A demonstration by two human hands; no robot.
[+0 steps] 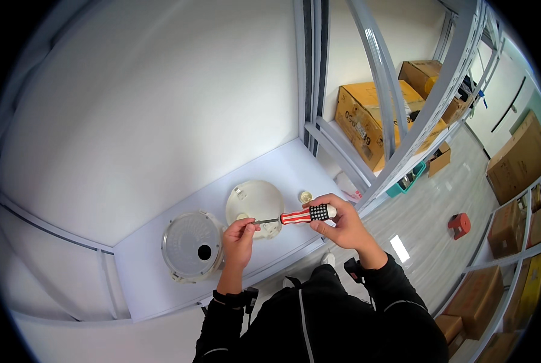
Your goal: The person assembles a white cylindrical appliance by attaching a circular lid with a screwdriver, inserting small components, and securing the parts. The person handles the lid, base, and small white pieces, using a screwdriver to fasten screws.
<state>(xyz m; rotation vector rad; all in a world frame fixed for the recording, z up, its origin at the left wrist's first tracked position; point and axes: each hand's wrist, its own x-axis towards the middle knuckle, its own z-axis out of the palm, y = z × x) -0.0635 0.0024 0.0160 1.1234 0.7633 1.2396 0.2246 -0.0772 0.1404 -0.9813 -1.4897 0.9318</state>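
Note:
A screwdriver (298, 216) with a red-and-white striped handle, a black dotted band and a white end lies level across both hands. My right hand (347, 226) is closed around the handle's end. At the tip of the metal shaft, the fingers of my left hand (239, 243) are pinched together; whether they also hold something small is hidden. Below the screwdriver, a round cream-coloured cover (255, 196) rests on the white table with small parts in it. Left of it sits a round grey-white housing (189, 245) with a black round spot.
A small round yellowish part (305, 196) lies on the table (143, 290) near my right hand. Metal frame posts (310, 78) rise behind. Yellow-brown cartons (361, 121) stand on a shelf at the right. A red stool (459, 225) and a teal bin (406, 180) are on the floor.

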